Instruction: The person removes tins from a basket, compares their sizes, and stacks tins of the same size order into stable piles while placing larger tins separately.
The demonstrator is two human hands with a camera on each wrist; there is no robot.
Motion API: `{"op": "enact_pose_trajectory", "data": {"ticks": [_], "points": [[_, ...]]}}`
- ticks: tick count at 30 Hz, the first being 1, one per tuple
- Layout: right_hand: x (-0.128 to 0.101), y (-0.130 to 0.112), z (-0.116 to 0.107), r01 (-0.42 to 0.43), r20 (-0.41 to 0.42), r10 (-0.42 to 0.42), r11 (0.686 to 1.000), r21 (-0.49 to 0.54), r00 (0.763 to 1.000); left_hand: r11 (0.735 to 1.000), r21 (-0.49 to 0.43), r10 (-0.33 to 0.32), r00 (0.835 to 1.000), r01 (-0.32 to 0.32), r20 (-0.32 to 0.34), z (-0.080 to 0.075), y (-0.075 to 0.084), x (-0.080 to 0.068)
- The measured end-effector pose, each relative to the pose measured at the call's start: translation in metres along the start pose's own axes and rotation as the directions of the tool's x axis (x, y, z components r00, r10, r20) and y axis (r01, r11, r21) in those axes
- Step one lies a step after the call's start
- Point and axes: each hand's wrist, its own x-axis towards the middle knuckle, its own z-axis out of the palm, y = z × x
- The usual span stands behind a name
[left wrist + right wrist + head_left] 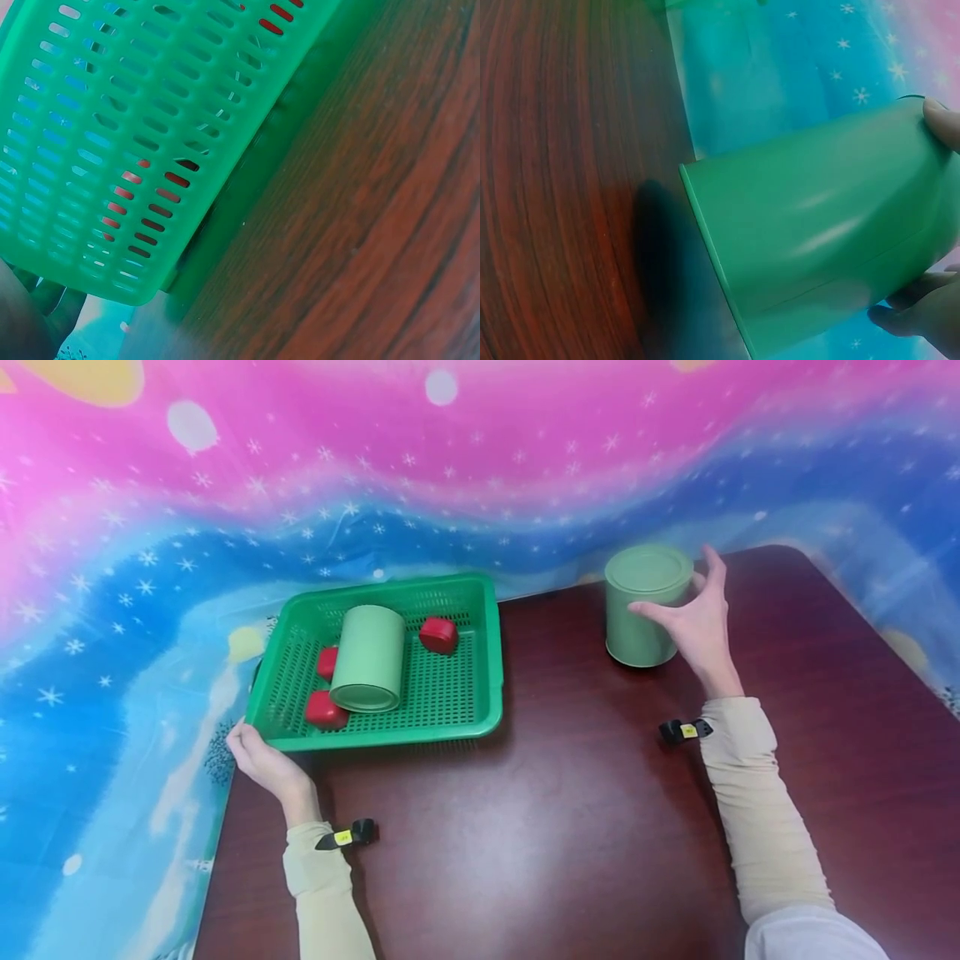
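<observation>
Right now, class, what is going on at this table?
A person sits at a dark wooden table. The right hand grips an upright green can standing on the tabletop. The left hand holds the near left corner of a green basket. Inside the basket a second green can lies on its side among three red blocks.

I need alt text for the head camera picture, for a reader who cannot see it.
A right hand grips an upright green can on a dark wooden table. The left hand holds the corner of a green basket, in which a second can lies among three red blocks.
</observation>
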Motion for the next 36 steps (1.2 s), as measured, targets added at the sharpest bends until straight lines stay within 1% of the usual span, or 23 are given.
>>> {"op": "enact_pose_trajectory", "data": {"ticks": [4,7,12,21,29,36], "points": [[0.002,0.005,-0.001,-0.012,0.0,0.012,1.0,-0.009,1.0,1.0,-0.005,0.004,1.0,-0.004,0.005,0.0,0.0,-0.001],[0.003,0.008,-0.003,-0.023,-0.002,0.023,1.0,-0.017,1.0,1.0,0.007,0.01,1.0,-0.01,0.002,0.0,0.0,-0.001],[0.004,0.012,-0.007,-0.05,-0.027,0.049,0.998,-0.038,0.998,1.0,0.014,-0.001,1.0,0.001,0.002,0.0,0.0,-0.002],[0.009,0.015,-0.01,-0.052,-0.062,0.05,0.998,-0.03,0.997,1.0,0.007,0.006,1.0,-0.006,-0.005,-0.001,0.0,0.001],[0.011,0.02,-0.011,-0.041,-0.062,0.038,0.998,-0.045,0.997,1.0,0.004,0.004,1.0,-0.004,-0.002,-0.004,-0.001,0.002],[0.012,0.029,-0.013,-0.06,-0.072,0.054,0.995,-0.082,0.996,1.0,0.003,0.005,1.0,-0.005,0.0,-0.002,0.0,0.0]]}}
